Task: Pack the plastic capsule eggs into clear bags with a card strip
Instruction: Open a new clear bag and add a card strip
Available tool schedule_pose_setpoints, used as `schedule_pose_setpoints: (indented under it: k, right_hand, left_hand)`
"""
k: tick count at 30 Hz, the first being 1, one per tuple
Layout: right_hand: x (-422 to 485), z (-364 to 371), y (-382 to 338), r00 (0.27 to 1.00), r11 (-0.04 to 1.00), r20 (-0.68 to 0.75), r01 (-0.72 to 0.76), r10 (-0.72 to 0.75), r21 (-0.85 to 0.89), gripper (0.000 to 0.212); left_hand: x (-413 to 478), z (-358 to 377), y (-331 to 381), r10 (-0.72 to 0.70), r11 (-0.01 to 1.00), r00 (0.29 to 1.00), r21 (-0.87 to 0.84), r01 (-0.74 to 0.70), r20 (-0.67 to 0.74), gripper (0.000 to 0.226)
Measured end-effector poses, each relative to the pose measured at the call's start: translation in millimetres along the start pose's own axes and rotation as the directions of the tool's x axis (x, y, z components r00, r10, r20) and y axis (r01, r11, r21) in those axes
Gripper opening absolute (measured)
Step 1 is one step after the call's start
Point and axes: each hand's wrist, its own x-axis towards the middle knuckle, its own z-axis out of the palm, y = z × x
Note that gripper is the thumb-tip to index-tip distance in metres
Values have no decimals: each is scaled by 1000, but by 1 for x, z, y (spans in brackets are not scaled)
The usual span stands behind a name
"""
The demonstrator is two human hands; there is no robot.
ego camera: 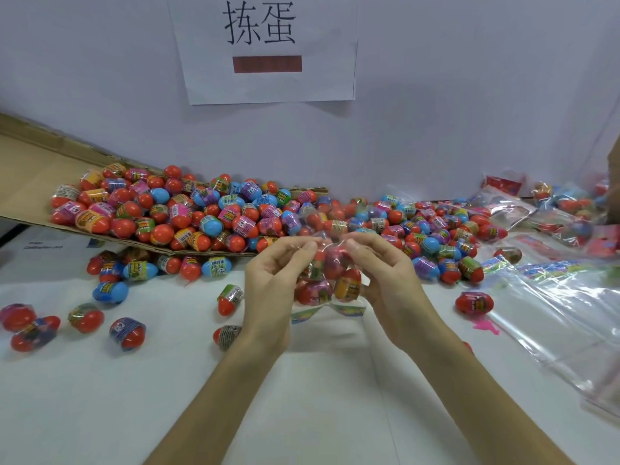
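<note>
A plain pale wall point(469, 112) stands behind the white bench point(100, 397) in soft, even light, bearing a white paper sign point(265, 85) with two large black characters above a dark red bar.

White table point(302, 397), loose capsule eggs point(110, 292), cardboard point(30, 169), seemingly empty clear bags point(553, 317)

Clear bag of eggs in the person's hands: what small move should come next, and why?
Probably run the fingers along the mouth of the clear bag to press it closed. The left hand and right hand both pinch its top edge, several capsule eggs already sit inside, and a colourful card strip shows at the bottom, so it looks filled.
</note>
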Motion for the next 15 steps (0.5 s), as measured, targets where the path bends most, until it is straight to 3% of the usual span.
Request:
schedule_pose_setpoints:
  k: [9,15]
  right_hand:
    - [1,-5,-6,996,988,91,6,-20,152,7]
    - [0,-5,-6,990,985,105,74,-91,154,16]
  left_hand:
    - [-7,6,8,-169,961,967,-184,204,190,25]
    - [-11,7,12,-186,939,941,-231,255,284,27]
